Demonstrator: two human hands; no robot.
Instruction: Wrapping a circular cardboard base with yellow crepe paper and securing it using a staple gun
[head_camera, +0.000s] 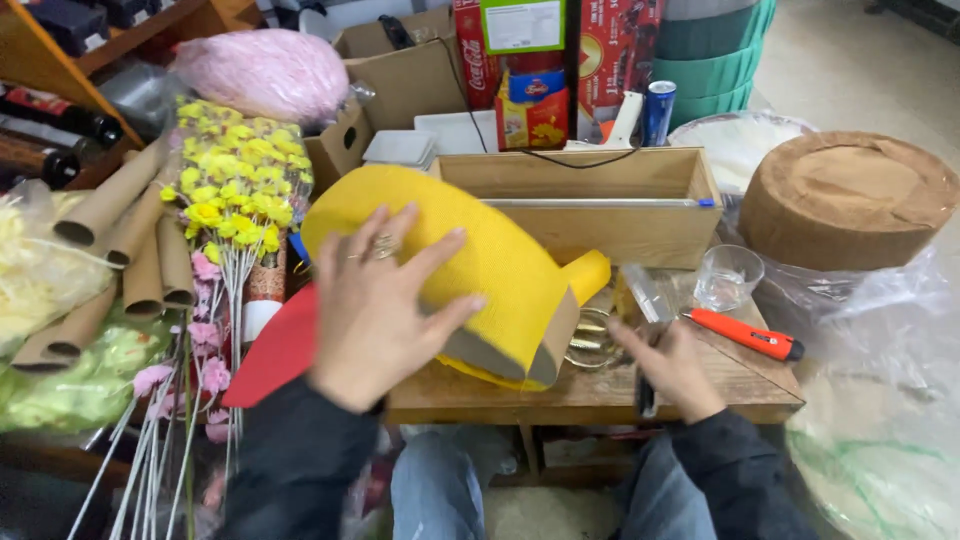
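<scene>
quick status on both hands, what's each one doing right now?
Left hand: open, fingers spread flat on the yellow roll.
Right hand: closed on a dark tool; kind unclear.

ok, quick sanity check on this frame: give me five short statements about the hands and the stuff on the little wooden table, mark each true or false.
1. The left hand lies spread on a big yellow roll. True.
2. The right hand rests on the yellow roll too. False: it is off to the roll's right, over the wooden table, seemingly gripping a dark tool whose kind I cannot tell.
3. An orange utility knife lies on the table. True.
4. The clear glass is tipped on its side. False: it stands upright.
5. The cardboard tubes are stacked to the right of the table. False: they lie to the left, beside the yellow flowers.
</scene>
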